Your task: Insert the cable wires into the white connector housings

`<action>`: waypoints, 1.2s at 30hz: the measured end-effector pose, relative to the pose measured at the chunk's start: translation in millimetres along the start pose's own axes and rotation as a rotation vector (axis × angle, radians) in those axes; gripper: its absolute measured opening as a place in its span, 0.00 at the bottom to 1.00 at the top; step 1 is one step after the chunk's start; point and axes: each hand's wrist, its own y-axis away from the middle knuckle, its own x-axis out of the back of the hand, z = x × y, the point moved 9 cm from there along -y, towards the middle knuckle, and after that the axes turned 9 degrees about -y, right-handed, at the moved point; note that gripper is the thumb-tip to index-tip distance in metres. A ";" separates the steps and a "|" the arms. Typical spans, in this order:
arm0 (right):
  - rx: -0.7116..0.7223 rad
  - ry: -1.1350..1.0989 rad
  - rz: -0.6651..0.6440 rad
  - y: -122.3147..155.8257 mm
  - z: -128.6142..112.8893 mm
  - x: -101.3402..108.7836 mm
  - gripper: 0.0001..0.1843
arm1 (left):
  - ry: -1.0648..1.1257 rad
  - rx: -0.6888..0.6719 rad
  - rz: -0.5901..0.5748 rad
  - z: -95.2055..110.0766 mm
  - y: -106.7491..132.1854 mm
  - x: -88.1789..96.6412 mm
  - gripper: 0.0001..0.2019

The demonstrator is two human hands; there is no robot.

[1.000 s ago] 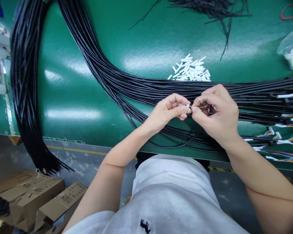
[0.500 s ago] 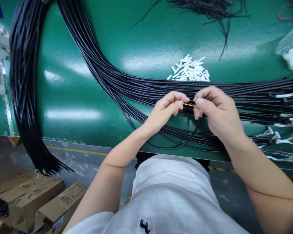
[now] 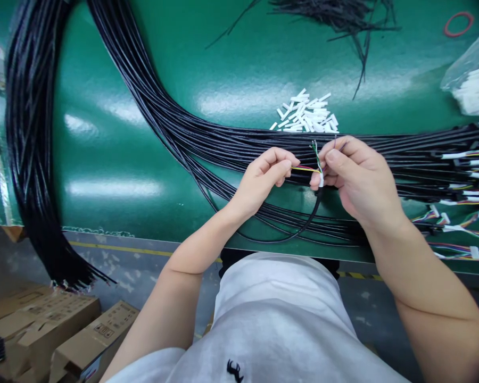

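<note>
My left hand [image 3: 268,175] pinches the ends of a few thin coloured wires [image 3: 304,169], yellow and red among them. They fan out of the split end of a black cable [image 3: 315,210], where a short white sleeve [image 3: 321,180] sits. A green and white group of wires [image 3: 316,151] stands up free between my hands. My right hand [image 3: 357,178] is closed beside the sleeve, thumb against index finger, with a thin purple wire at the fingertips. The cable loops down and left below my hands.
A thick bundle of black cables [image 3: 207,130] crosses the green table [image 3: 223,64]. Behind it lie a pile of short white tubes [image 3: 309,114] and black strips [image 3: 335,13]. White connectors [image 3: 449,229] show at right, beyond them a plastic bag [image 3: 477,85]. Cardboard boxes [image 3: 91,335] stand on the floor.
My right fingers have shifted, so the green and white wires and the white sleeve now show between my hands. My left hand still pinches the yellow and red wires.
</note>
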 end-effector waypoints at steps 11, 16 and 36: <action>0.021 0.141 -0.023 1.4 0.8 -0.5 0.18 | 0.021 -0.020 0.038 1.0 0.1 1.9 0.19; 0.020 0.241 -0.007 4.2 0.2 -4.6 0.16 | 0.069 -0.034 0.102 1.9 -0.3 7.6 0.19; 0.238 0.490 -0.118 7.5 -13.7 -14.8 0.09 | 0.026 -0.082 0.094 4.8 0.3 10.4 0.19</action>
